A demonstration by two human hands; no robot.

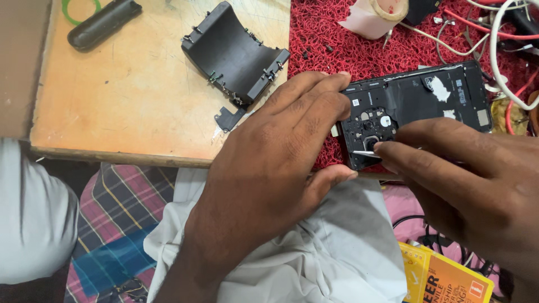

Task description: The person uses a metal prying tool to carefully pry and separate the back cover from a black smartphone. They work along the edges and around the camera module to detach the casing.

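Left hand grips the near-left end of an opened black smartphone with its back cover off, lying on a red looped mat; right hand pinches thin metal tweezers, tip touching the camera area. Curved black plastic bracket rests far left on the tan wooden board

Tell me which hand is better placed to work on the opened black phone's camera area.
Probably the right hand: its fingers pinch thin metal tweezers tipped at the opened black phone, while the left hand grips its end.
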